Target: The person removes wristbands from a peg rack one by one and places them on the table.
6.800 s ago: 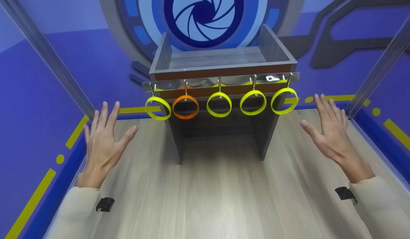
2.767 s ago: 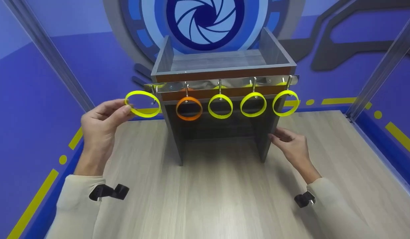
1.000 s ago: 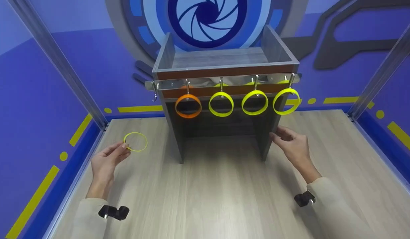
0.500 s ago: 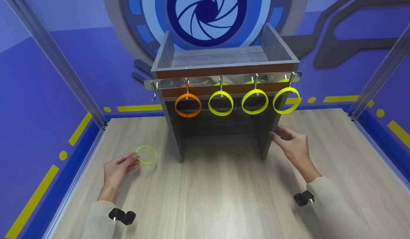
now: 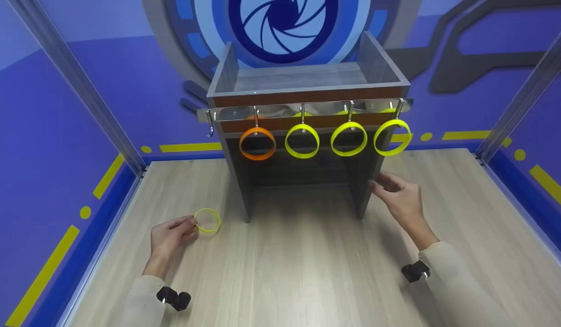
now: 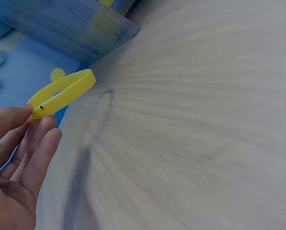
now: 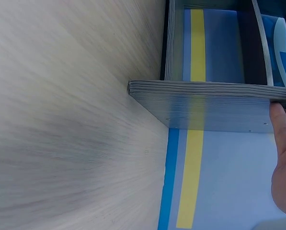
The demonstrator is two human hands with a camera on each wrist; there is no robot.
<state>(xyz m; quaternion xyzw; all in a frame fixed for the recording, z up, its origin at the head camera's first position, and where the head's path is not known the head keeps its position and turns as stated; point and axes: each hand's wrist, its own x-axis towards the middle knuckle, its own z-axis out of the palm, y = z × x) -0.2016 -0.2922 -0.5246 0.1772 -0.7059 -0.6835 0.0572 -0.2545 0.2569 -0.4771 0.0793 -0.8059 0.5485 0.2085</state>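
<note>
Ring [image 6: 66, 97], yellow, is pinched by its rim in my left hand [image 5: 169, 235], apparently just off the tabletop [image 5: 289, 272], left of the grey wood stand [image 5: 307, 96]. Rim pinch likely because it leaves most of the band out past my hand. Right hand [image 5: 405, 202] touches the stand's right side panel [image 7: 224, 112] near its front edge, probably steadying it; can't tell whether that's a grip or just a press. Orange ring [image 5: 257, 158] and three yellow rings [image 5: 302, 156] hang from the metal rail's [image 5: 280, 111] hooks [image 5: 302, 114]. Edges: left side panel [image 5: 240, 190] stands near the ring; tabletop runs toward me and the left wall [image 5: 44, 118].
</note>
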